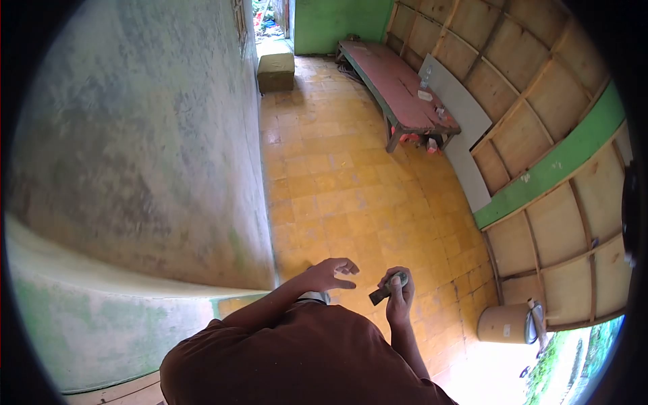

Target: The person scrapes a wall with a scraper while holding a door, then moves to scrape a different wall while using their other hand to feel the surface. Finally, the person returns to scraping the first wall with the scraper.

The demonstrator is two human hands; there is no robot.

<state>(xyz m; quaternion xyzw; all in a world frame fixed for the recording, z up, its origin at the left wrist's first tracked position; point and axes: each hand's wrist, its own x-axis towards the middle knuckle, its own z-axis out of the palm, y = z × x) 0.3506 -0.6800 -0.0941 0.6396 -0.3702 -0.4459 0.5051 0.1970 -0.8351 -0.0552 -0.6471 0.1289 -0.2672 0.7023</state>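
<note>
My left hand [333,275] is held out in front of my body with its fingers apart and curved, and nothing lies in it. A short gap to the right, my right hand [399,297] is closed around a small dark greenish tool with a flat, squared end [379,295]. That end points down and left, towards my left hand. The thumb presses along the tool's upper part, and the fingers hide some of it. Its exact kind is too small to make out. Both hands are above the yellow tiled floor [337,196].
A mottled plaster wall [169,148] rises close on my left. A low reddish wooden platform [398,81], with a bottle [425,77] on it, stands ahead along the right wall. A box-like block [276,73] sits near the far doorway. A tan drum [505,325] stands at right.
</note>
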